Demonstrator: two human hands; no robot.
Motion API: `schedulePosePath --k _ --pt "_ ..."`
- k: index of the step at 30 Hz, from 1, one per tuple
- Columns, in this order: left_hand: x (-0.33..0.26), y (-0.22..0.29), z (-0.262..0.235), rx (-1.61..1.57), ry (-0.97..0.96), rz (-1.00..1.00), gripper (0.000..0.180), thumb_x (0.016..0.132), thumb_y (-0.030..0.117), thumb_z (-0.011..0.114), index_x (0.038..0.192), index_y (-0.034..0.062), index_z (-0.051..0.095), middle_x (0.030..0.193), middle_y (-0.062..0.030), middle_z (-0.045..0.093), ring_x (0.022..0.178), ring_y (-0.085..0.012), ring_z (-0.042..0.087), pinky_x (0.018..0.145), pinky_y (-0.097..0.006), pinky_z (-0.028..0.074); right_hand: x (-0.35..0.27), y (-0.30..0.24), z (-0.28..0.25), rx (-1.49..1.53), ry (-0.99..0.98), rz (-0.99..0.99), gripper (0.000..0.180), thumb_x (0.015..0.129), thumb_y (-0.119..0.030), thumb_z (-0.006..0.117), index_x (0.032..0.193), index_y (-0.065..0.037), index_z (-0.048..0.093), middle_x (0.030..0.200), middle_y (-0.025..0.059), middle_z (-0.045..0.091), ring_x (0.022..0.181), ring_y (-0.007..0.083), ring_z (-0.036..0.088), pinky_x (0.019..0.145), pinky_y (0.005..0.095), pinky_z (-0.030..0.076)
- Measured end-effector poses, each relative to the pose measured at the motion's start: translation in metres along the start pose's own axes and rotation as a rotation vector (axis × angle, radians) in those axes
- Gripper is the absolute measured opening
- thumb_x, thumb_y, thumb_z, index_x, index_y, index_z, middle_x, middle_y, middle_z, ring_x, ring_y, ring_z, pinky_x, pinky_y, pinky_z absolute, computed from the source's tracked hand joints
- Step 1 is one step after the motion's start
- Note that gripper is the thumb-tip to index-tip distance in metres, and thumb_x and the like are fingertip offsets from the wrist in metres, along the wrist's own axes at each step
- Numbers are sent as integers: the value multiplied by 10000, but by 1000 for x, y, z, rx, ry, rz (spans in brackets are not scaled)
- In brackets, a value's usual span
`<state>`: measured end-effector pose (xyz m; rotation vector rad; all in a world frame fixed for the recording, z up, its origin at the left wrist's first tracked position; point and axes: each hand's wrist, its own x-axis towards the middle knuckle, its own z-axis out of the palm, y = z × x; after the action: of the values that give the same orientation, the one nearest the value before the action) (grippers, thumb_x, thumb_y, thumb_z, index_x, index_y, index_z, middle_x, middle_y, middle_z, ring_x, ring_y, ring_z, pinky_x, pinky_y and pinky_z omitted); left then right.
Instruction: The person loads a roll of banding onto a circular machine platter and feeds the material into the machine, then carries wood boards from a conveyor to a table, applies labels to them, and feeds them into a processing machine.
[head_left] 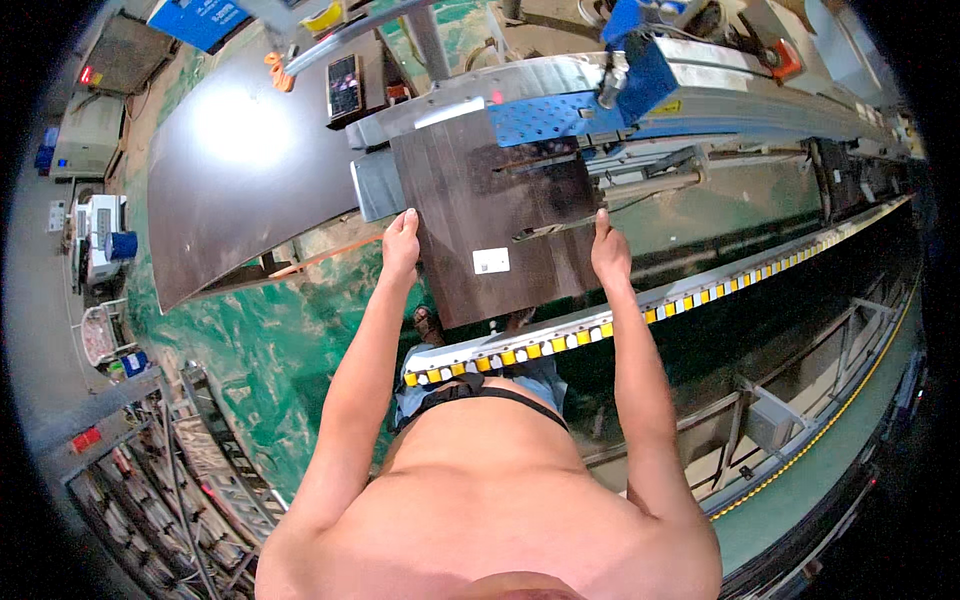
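A dark brown wood-grain panel (465, 200) lies in front of me, its far edge under the blue perforated guard (545, 118) of a long machine. A white label (491, 261) is stuck on its near half. My left hand (402, 246) grips the panel's left edge, thumb on top. On the opposite edge, my right hand (609, 250) holds on in the same way, thumb pointing away from me. The fingers of both hands are mostly hidden beneath the panel. Slots in the machine show near the panel's right side.
A large dark sheet-topped table (215, 190) stands at the left, with a phone (344, 86) near its far corner. A rail with yellow and white blocks (560, 343) runs between my body and the machine, off to the right. Metal racks (150, 500) stand at lower left.
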<state>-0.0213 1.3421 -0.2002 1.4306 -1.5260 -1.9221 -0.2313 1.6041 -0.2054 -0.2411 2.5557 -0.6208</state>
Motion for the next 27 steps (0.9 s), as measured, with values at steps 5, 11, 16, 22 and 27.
schedulePosePath --k 5,11,16,22,27 --pt "15 -19 43 -61 28 -36 419 956 275 496 1228 -43 516 1157 -95 597 1042 -188 551 923 -318 407 18 18 -42 45 65 -29 797 947 -572 211 797 89 631 862 324 600 833 480 570 747 518 449" --pt "13 -10 92 -41 13 -97 429 953 277 504 1241 -42 503 1157 -98 595 1041 -191 549 908 -328 415 45 44 -71 -48 118 -58 716 971 -497 217 820 61 640 858 301 613 813 461 588 755 513 467" --pt "-14 27 153 -18 26 -120 379 973 254 456 1191 -46 531 1093 -95 613 973 -189 564 879 -325 424 83 78 -93 -22 45 -16 803 938 -586 222 817 105 615 853 339 600 869 492 571 754 537 449" --pt "2 10 205 -16 -24 -70 312 949 240 499 1117 -5 593 925 -59 632 792 -140 554 728 -289 445 99 120 -127 -102 261 -85 648 954 -550 229 1226 -40 521 1085 221 609 983 433 568 792 490 462" --pt "-5 14 250 -72 -2 -158 238 939 234 526 1058 41 597 817 -50 591 694 -164 477 621 -345 387 31 100 -134 147 699 -184 332 938 -294 493 997 4 626 987 201 633 939 388 587 796 470 465"
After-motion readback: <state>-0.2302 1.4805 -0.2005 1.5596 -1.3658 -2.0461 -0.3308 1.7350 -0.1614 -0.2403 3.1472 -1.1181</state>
